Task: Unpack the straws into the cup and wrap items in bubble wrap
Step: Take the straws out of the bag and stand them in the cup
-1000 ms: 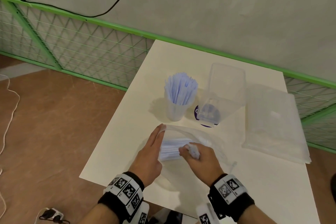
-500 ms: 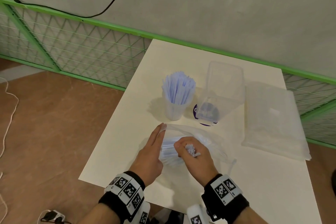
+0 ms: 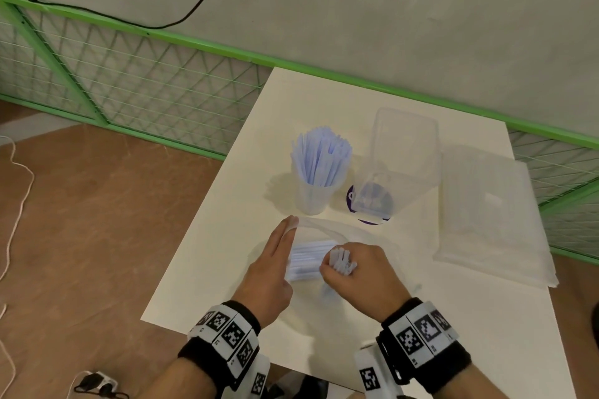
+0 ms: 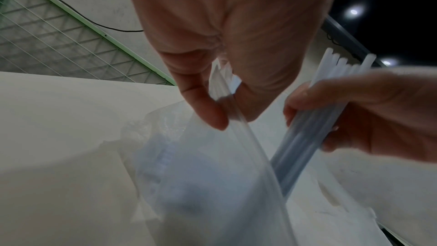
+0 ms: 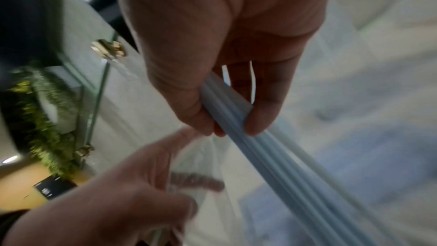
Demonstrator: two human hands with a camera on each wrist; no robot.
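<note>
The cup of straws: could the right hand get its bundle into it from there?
Probably yes. The right hand grips a bundle, and the table between it and the cup is bare. The cup looks quite full, so fitting more could be tight.

A pale grey wall (image 3: 356, 3) runs behind a white table (image 3: 227, 236) that stands close against it. Low along the wall is a green rail (image 3: 207, 45) with wire mesh (image 3: 129, 81) under it. A black cable (image 3: 181, 21) hangs down the wall and runs off along the rail. The floor (image 3: 97, 220) is brown, with a white cord (image 3: 16, 197) lying at its left edge and a plug strip (image 3: 94, 385) near the bottom.
</note>
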